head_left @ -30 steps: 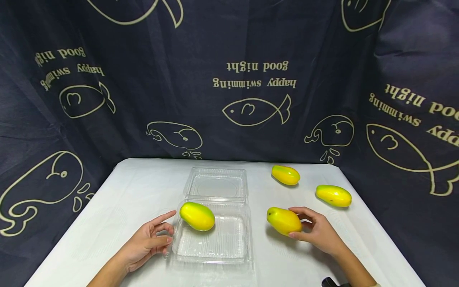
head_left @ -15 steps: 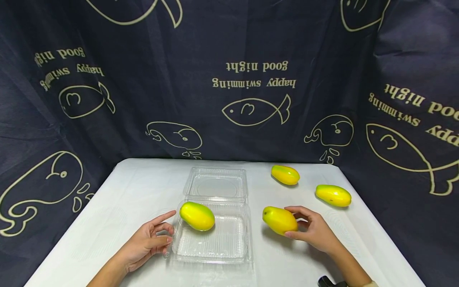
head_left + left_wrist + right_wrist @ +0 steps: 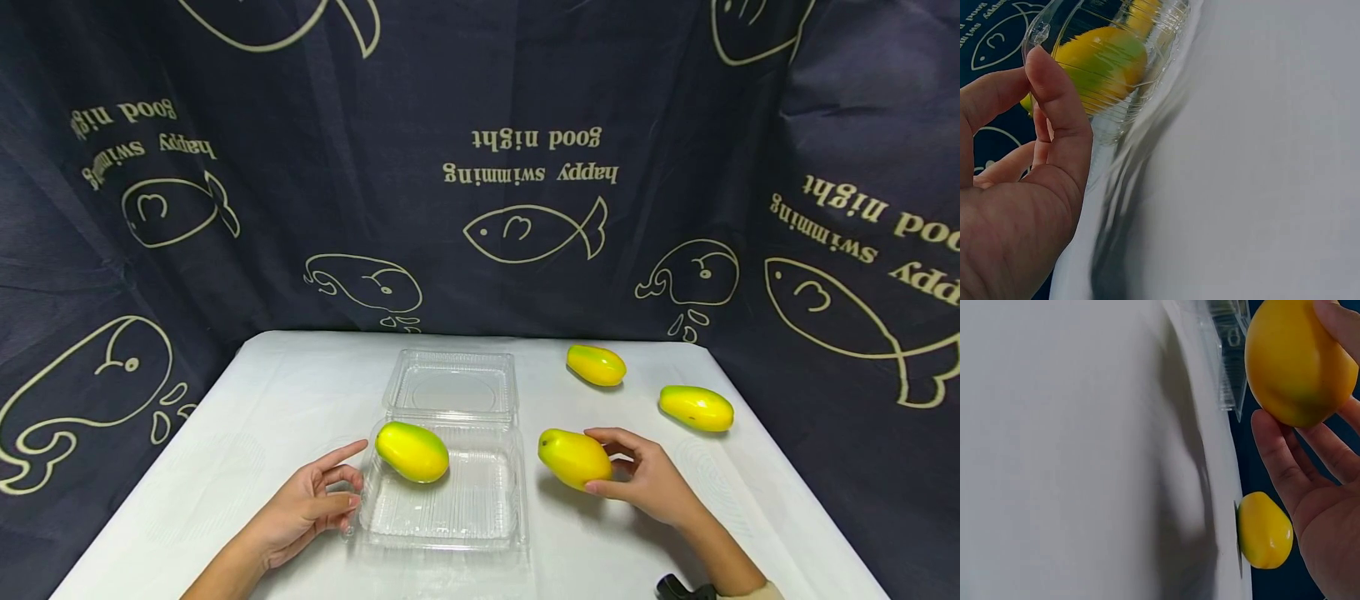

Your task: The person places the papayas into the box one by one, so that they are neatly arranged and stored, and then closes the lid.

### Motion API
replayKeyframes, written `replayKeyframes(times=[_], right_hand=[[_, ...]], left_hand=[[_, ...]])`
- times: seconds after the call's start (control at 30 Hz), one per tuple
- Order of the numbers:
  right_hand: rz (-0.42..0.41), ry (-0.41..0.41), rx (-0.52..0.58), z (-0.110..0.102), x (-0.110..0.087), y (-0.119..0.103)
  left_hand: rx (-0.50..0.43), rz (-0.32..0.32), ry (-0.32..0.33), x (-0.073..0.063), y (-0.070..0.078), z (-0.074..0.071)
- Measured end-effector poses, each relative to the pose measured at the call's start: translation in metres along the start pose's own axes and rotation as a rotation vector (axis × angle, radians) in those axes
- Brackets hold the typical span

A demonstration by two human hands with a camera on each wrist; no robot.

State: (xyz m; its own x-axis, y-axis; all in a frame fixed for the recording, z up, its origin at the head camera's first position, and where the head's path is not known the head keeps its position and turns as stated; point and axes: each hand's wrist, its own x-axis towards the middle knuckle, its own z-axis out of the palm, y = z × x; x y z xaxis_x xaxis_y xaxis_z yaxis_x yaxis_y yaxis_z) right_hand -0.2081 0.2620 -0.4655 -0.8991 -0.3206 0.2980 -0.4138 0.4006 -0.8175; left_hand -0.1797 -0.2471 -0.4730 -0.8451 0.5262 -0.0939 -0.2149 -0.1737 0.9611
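My right hand [image 3: 651,479] holds a yellow papaya with a greenish stem end [image 3: 574,459], fingers and thumb around its right end. It hangs just right of the clear plastic clamshell box [image 3: 522,500]. In the right wrist view the papaya [image 3: 1297,362] sits between thumb and fingers, raised off the white cloth. My left hand [image 3: 307,508] is at the box's left edge. In the left wrist view its thumb and a finger pinch the clear rim, while the index finger points forward in the head view. Another papaya [image 3: 412,452] lies in the box's base, toward its back left.
The box's lid [image 3: 453,387] lies folded back behind the base. Two more papayas, one at the back [image 3: 596,366] and one farther right [image 3: 697,408], rest on the white-covered table [image 3: 225,467]. Dark fish-print curtains [image 3: 420,167] enclose the back and sides.
My right hand has moved a little to the left with its papaya, closer to the box. The left hand, the box and the other papayas have stayed in place.
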Motion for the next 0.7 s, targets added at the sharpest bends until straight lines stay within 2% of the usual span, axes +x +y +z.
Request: replayKeyframes(times=[0.7], right_hand=[[0.018, -0.012, 0.038, 0.012, 0.010, -0.015]], left_hand=[[0.005, -0.002, 0.003, 0.000, 0.000, 0.001]])
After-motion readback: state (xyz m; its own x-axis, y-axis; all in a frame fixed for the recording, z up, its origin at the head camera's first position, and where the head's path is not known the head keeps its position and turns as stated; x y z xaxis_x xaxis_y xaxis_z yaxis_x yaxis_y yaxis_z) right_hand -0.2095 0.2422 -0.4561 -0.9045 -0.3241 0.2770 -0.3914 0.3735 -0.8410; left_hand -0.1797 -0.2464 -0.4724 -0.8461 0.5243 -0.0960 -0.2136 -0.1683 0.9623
